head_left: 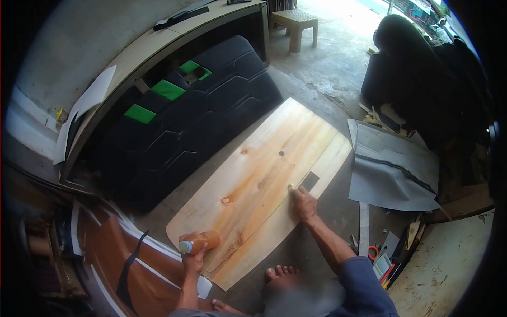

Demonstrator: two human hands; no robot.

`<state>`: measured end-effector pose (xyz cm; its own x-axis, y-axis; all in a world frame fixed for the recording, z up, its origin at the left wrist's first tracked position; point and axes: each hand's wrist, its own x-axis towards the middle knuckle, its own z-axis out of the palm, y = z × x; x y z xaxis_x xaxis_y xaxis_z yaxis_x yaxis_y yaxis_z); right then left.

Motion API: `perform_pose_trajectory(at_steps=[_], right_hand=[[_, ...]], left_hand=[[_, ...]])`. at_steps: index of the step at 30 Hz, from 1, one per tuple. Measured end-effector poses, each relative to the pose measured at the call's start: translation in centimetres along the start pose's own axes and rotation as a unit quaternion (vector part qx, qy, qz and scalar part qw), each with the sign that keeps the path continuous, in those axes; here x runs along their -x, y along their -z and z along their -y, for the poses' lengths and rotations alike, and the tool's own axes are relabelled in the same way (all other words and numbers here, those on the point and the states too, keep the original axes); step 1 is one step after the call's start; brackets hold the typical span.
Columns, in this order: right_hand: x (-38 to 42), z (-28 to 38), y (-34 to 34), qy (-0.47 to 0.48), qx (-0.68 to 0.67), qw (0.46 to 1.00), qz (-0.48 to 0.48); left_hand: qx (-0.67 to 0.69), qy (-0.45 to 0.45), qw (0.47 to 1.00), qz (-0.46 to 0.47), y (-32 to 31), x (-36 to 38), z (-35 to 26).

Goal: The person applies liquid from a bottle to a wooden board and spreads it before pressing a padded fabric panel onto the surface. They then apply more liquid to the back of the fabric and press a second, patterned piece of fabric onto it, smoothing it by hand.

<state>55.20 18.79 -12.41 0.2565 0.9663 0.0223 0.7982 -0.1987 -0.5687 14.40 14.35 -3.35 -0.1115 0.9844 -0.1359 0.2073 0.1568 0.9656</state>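
Observation:
A large pale wooden board [253,179] with rounded long sides lies on the floor before me, with darker, wet-looking orange-brown streaks along it. My left hand [192,260] is wrapped round a bottle [205,241] of amber liquid with a pale blue cap, tilted over the board's near left end. On the board's right half, my right hand [304,205] is closed, pinching a small pale yellow piece [291,187] whose kind I cannot make out. Just beyond those fingers is a dark rectangular cutout [310,182]. A small round hole [281,154] sits further up.
A black padded panel [211,111] with green patches leans on a cabinet at left. Brown sheet material [124,259] lies at lower left. Grey sheets [391,164], orange-handled scissors [373,252] and tools lie at right. A woven-top stool [294,24] stands at the back.

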Motion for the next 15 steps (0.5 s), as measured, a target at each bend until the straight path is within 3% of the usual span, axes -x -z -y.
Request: perform_pose_trajectory(at_steps=[2,3,7,9,11,12,14,15], right_hand=[[2.9,1.4,-0.3,0.091,-0.004,0.992,0.090],[2.1,1.4,0.3,0.093,-0.021,0.992,0.079],[-8.4,-3.7,4.5,-0.023,-0.027,0.990,-0.137],[-13.7,-7.0,6.9,-0.121,0.019,0.979,-0.165],[-17.4,-10.8,7.6,-0.154,0.066,0.970,-0.177],[-18.1,-11.3,7.9,-0.162,0.098,0.967,-0.170],[-18.0,-11.6,6.9,-0.182,0.130,0.973,-0.058],[-16.8,-10.9,6.0,-0.113,0.111,0.986,-0.053]], left_hand=[[-0.022,-0.027,0.999,0.002,-0.4,0.3,-0.3],[-0.007,-0.031,0.999,0.001,-0.6,0.4,-0.6],[-0.008,-0.028,1.000,-0.001,-0.4,1.1,-0.6],[-0.012,-0.039,0.999,0.000,-0.2,1.4,-0.9],[-0.020,-0.044,0.999,0.005,-0.1,1.4,-0.7],[-0.019,-0.041,0.999,0.000,-0.4,1.4,-0.9],[0.034,-0.013,0.999,-0.010,-0.9,1.2,-1.5],[0.034,-0.008,0.999,-0.013,-0.9,1.0,-1.4]])
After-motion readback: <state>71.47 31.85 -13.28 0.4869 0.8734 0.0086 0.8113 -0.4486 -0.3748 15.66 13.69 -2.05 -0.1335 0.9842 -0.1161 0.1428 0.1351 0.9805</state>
